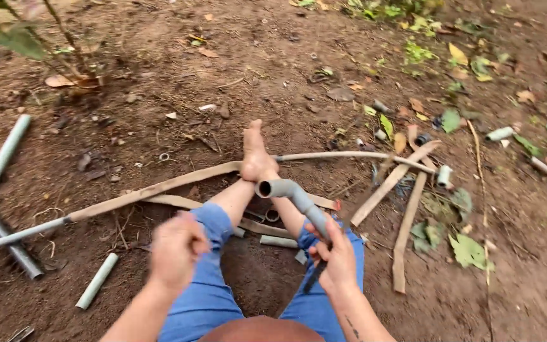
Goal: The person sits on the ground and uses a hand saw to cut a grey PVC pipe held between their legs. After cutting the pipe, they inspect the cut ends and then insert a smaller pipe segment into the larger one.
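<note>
Over lap, right hand [335,258] gripping pipe [299,199] — raised

Soft, even daylight falls on the bare ground, with no hard shadows and no glare. The left hand [175,250] is smeared by motion blur, its fingers indistinct. The right hand [337,256] is slightly sharper. Ground beyond the hands stays fairly crisp; leaves toward the upper left corner look soft and stretched.

An outdoor garden plot: bare brown soil [273,69] scattered with fallen leaves [470,250], low green weeds [416,50] and cut lengths of grey pipe [96,280] lying on the ground.
</note>
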